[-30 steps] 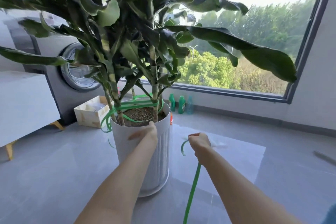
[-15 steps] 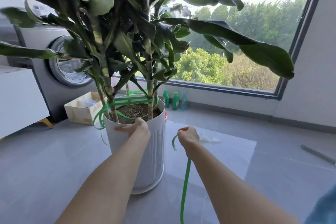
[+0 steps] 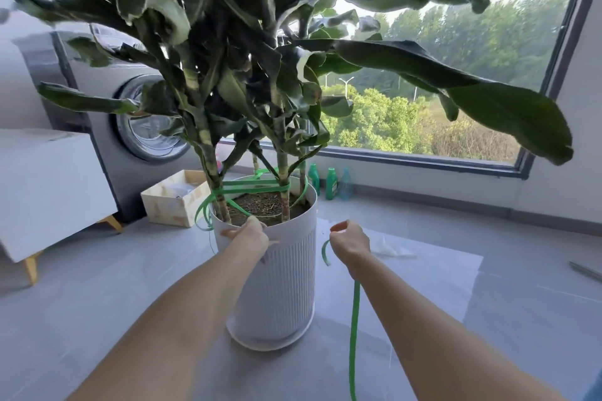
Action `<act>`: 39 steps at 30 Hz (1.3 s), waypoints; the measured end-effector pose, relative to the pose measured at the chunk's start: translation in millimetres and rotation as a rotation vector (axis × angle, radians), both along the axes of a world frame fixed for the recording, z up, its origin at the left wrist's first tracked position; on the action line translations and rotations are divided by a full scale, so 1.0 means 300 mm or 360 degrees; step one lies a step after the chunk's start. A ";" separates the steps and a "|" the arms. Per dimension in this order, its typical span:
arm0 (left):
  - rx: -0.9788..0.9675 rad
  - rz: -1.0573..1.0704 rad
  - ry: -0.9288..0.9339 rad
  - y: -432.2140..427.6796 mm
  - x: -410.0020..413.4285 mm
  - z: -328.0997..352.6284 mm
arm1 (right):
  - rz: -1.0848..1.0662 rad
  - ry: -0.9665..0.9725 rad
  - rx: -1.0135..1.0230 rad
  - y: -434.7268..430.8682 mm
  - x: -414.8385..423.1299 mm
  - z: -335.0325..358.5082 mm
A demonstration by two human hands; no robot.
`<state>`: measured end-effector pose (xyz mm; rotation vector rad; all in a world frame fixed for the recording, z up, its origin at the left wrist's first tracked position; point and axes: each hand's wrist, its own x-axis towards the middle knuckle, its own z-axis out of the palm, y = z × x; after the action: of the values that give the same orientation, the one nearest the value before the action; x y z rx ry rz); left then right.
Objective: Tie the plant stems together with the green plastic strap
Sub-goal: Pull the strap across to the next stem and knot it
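A tall leafy plant stands in a white ribbed pot (image 3: 277, 273) on the floor. Its stems (image 3: 282, 179) rise from the soil. The green plastic strap (image 3: 254, 187) is looped loosely round them just above the rim, with slack loops hanging off the left side. One run of it leads down to my left hand (image 3: 249, 234), which sits on the pot's front rim and holds the strap there. My right hand (image 3: 350, 242), to the right of the pot, grips another part of the strap. A short end curls out beside it and a long tail hangs toward the floor.
A washing machine (image 3: 146, 127) stands behind the plant at left, with a white cabinet (image 3: 49, 179) beside it and a small wooden box (image 3: 176, 202) in front. Three bottles (image 3: 330, 184) stand under the window. A clear plastic scrap (image 3: 391, 251) lies on the grey tiled floor.
The view has come closer to the plant and its leaves are blurred. My left hand stays on the pot's rim. My right hand has kept its grip on the strap beside the pot.
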<state>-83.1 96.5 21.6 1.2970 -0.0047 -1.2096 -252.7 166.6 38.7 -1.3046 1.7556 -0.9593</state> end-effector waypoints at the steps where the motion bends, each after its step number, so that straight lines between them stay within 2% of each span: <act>1: 0.0046 0.0006 -0.0043 -0.001 0.000 -0.006 | 0.0022 0.0012 -0.0013 0.004 0.007 0.003; 9: 0.0178 -0.0292 -0.0389 0.031 0.077 -0.025 | 0.0161 0.0183 -0.0073 0.018 -0.011 0.013; 12: 0.0257 -0.0431 -0.0654 0.017 0.131 -0.047 | 0.0197 0.0195 -0.0093 0.027 -0.007 0.018; 17: 0.0291 -0.0611 -0.0778 -0.134 0.280 -0.212 | 0.0343 0.0209 -0.0139 0.038 0.001 0.015; 19: 0.0390 -0.0630 -0.0951 -0.051 0.252 -0.133 | 0.0390 0.0277 -0.0140 0.033 -0.009 0.008; 23: 0.0345 -0.0588 -0.0950 0.047 0.207 -0.069 | 0.0438 0.0313 -0.0141 0.015 -0.021 -0.013; 25: 0.0340 -0.0561 -0.0943 0.008 0.230 -0.115 | 0.0413 0.0318 -0.0139 0.006 -0.003 -0.017; 30: 0.0329 -0.0421 -0.0819 -0.195 0.297 -0.274 | 0.0372 0.0720 -0.0217 -0.032 0.067 -0.006; 32: 0.0339 -0.0451 -0.0814 -0.160 0.259 -0.239 | 0.0371 0.0845 -0.0306 -0.056 0.087 -0.009; 34: 0.0261 -0.0426 -0.0834 -0.030 0.174 -0.126 | 0.0469 0.0912 -0.0381 -0.087 0.095 -0.030; 39: 0.0017 -0.0121 -0.0699 0.035 0.105 -0.104 | 0.0869 0.1251 -0.0452 -0.185 0.100 -0.092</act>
<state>-51.6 106.9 -9.5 1.5607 -0.3678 -0.9674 -222.8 111.0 11.1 -2.4203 1.6465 -0.3954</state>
